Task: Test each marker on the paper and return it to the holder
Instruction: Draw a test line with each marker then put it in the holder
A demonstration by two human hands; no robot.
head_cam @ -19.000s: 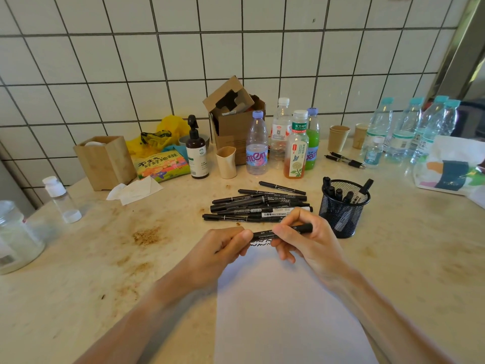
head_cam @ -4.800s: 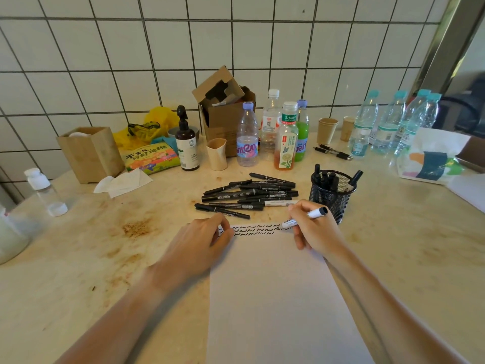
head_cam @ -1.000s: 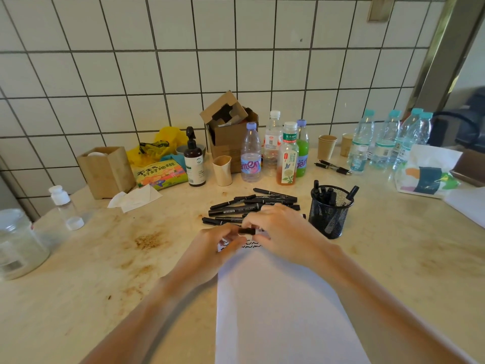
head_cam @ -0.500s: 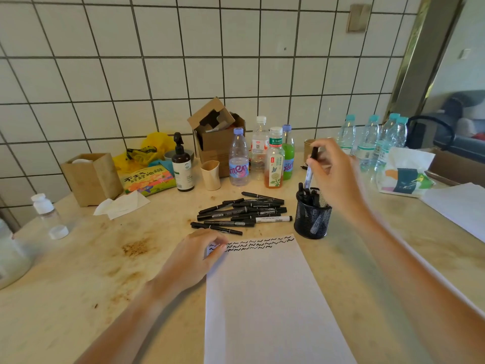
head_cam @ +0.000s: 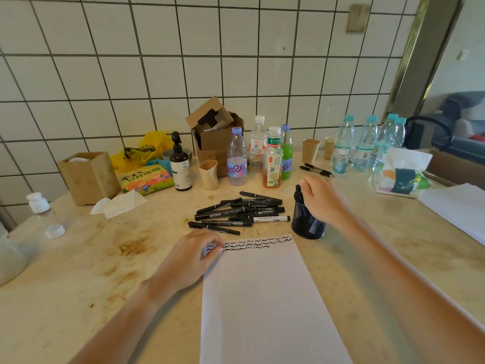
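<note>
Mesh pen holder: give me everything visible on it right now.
The mesh pen holder is a black, round cup of what looks like wire mesh, standing upright on the beige counter, just past the paper's far right corner. Dark marker caps stick up at its left rim. The right hand sits over its top, hiding most of the opening. Nothing else visibly touches it.
</note>
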